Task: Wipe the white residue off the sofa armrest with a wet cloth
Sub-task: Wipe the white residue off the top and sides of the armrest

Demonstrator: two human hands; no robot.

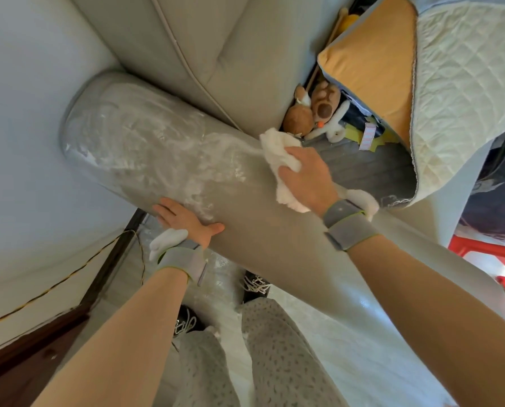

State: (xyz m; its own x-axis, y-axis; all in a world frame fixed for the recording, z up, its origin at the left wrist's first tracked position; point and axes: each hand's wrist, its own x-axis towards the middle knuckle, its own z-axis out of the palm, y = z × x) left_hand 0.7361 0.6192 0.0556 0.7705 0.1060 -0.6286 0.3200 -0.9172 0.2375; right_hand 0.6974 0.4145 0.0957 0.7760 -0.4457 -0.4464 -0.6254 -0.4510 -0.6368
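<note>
Grey rounded sofa armrest (268, 230), white residue (157, 148) smeared along top, crumpled white cloth (277, 154) pressed on it

Bright, soft, even light; sharp centre, wide-angle bending at the edges

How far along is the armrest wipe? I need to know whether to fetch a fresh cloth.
Done: the near stretch of the armrest looks clean grey. In hand: the right hand presses the white cloth at the edge of the white residue, while the left hand rests flat on the armrest's side. Left: residue covers the far half up to the rounded end, so roughly half remains.
</note>
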